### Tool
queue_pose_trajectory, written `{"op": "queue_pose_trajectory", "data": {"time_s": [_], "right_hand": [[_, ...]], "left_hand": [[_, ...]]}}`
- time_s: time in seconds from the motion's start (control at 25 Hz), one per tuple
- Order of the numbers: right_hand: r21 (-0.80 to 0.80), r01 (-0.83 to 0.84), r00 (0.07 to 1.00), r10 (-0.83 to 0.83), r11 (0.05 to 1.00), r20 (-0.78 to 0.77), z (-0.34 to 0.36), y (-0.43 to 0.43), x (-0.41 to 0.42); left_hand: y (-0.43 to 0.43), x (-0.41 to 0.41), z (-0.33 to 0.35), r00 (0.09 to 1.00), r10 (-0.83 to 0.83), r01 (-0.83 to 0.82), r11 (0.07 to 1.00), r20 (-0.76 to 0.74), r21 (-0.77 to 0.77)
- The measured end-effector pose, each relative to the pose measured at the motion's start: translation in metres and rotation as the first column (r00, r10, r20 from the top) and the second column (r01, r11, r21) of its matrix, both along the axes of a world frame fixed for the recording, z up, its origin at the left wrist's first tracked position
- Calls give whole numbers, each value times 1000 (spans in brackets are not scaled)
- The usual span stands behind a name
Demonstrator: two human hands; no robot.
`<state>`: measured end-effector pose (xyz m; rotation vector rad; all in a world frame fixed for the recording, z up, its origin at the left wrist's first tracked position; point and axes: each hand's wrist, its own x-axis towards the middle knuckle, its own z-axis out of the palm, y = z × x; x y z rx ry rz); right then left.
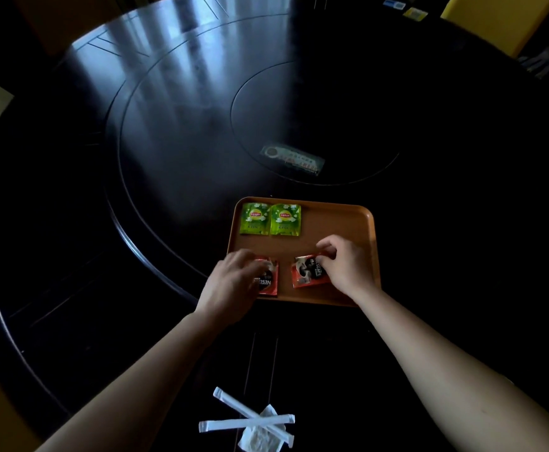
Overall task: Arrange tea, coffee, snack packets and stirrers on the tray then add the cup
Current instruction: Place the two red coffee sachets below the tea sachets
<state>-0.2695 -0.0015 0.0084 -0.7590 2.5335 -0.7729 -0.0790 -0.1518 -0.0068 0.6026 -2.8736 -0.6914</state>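
Observation:
An orange tray [338, 223] lies on the dark round table. Two green tea packets [270, 219] sit side by side in its far left corner. Two red coffee packets lie along the tray's near side. My left hand [230, 282] rests its fingers on the left coffee packet [269, 282]. My right hand [344, 265] pinches the right coffee packet [309, 272] at its right edge. Two white wrapped stirrers [247, 422] lie crossed over a small clear packet [260, 435] on the table near me. No cup is in view.
A flat wrapped item [292, 159] lies on the table's inner disc beyond the tray. Yellow chair backs [494, 21] stand at the far right. Small blue and yellow items [403, 9] sit at the far table edge.

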Motion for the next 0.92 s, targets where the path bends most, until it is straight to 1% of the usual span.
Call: {"op": "queue_pose_trajectory", "data": {"time_s": [0.04,0.08,0.16,0.2,0.28,0.36,0.48,0.52,0.56,0.64,0.72,0.84,0.92], "right_hand": [[-22,-1,1000,1,1000,-21,-1,3,1],[-52,-15,998,12,999,-59,-3,6,2],[-75,-59,979,43,995,-198,-10,13,4],[-46,-58,962,44,997,-271,-14,16,8],[71,-41,935,63,997,-348,-21,18,17],[153,-97,921,147,983,-360,-25,16,25],[88,-247,918,263,965,-296,-25,3,24],[63,-274,922,281,960,-265,-24,0,23],[39,-272,930,273,961,-246,-24,-1,23],[-4,-238,938,229,971,-261,-25,3,24],[-11,-264,924,250,964,-290,-27,12,26],[57,-310,898,312,949,-309,-27,15,27],[91,-285,903,299,954,-309,-27,10,26]], "left_hand": [[1,3,-3,992,-115,117,992,52,-36],[0,3,-5,979,-176,183,981,107,-67],[-3,4,-5,963,-191,213,972,189,-103],[-4,4,-5,960,-180,206,973,213,-108],[-5,6,-5,960,-172,203,971,220,-128],[-7,6,-6,957,-183,219,964,224,-150],[-11,0,-5,963,-137,191,954,234,-230],[-11,-2,-6,967,-113,173,949,229,-263],[-11,-4,-6,969,-96,161,945,226,-286],[-12,-8,-7,976,-88,144,947,201,-286],[-15,-11,-8,983,-113,147,955,143,-257],[-23,-14,-9,969,-211,238,941,133,-242],[-21,-18,-7,972,-164,204,942,165,-266]]}}
